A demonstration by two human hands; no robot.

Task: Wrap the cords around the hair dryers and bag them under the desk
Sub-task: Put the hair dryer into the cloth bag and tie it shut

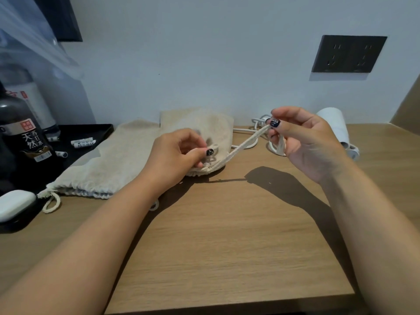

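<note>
Bags [109, 164] of beige cloth lie mid-left on the desk [227, 235]. Left hand [179, 155] pinches the gathered mouth of the nearer bag; right hand [304, 142] pinches its drawstring [241, 146], stretched between them. White hair dryer [336, 128] and cord [256, 123] at mid-right.

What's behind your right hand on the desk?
Behind the right hand: a white hair dryer lying on the desk, its white cord loose beside it. The hand covers the dryer's left part.
</note>
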